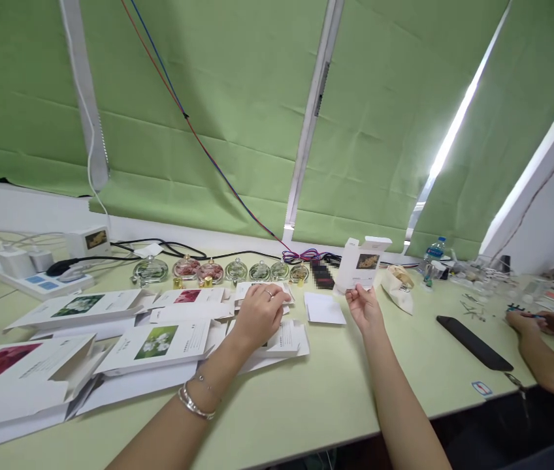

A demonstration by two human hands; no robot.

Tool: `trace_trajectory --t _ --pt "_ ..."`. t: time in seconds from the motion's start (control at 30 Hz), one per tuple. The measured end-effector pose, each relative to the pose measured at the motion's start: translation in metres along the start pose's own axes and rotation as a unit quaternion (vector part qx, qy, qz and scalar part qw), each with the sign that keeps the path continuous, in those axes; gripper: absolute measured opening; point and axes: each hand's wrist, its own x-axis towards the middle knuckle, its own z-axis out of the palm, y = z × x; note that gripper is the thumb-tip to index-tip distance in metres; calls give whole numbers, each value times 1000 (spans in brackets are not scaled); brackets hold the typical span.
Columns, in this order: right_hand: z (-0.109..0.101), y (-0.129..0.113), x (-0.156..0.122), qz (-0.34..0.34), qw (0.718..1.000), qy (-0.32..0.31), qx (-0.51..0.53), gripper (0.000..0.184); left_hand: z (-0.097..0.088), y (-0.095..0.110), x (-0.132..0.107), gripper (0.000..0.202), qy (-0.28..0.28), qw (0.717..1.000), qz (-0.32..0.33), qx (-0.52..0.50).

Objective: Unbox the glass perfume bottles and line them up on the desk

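In my right hand [364,308] a flat white carton [359,264] stands upright. It bears a brown picture, its top flap sticks out, and fingers and thumb pinch its lower edge. My left hand [260,316], with a ring and bracelets, bends its fingers over small white cartons at the row's right end. Whatever its fingertips grip is hidden. Partly under that hand lies a white carton [287,336] with printed text. A carton with white flowers [162,343] and one with a red picture [191,297] lie to the left. Between my hands is a folded white paper [325,308].
Several round glass bottles with flowers [235,269] line the back, before black cables. A power strip [36,277] stands at left. To the right are a cloth pouch [398,287], a black flat case [473,343] and small clutter. Another person's hands [546,321] work at far right.
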Motion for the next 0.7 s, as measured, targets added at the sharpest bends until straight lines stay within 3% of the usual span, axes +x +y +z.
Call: trace_trajectory --t 0.13,0.27,0.4,0.57,0.7 --pt "0 0 -1 8 998 -9 -56 24 0 -4 0 25 1 1000 -15 6" --pt "-8 -2 1 -6 983 42 -178 35 1 -7 -1 24 -10 1000 -27 5" --pt "-21 -5 4 -35 937 92 -335 50 0 -8 0 24 -10 999 -40 3" --pt "-20 10 6 -5 875 27 -484 38 -2 -9 1 24 -19 998 -55 7" --pt "-14 25 4 1 825 19 -565 37 -1 -9 1 24 -30 998 -54 10"
